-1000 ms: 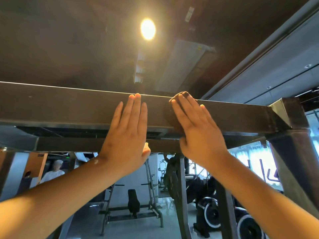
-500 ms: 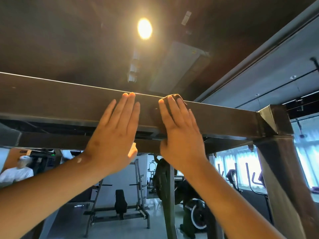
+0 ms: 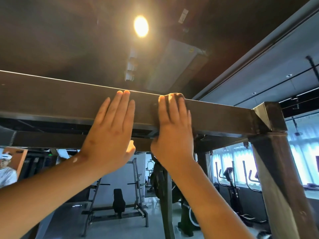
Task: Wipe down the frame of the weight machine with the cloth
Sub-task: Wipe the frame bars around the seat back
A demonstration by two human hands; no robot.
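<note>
Head view | cloth (image 3: 181, 96) soft, light, pinned on overhead frame beam (image 3: 51, 100) under right hand (image 3: 172, 135), fingers straight | left hand (image 3: 110, 133) flat beside, empty | steel stiff, smooth, probably slippery; best pressed by palm

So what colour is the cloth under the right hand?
The cloth looks dark, near black, peeking past the right hand on the beam; head view.

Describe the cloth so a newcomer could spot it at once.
Find the dark overhead beam. Two hands press its face; the cloth is the dark wad peeking above the fingertips of the right hand; the left hand lies bare.
</note>
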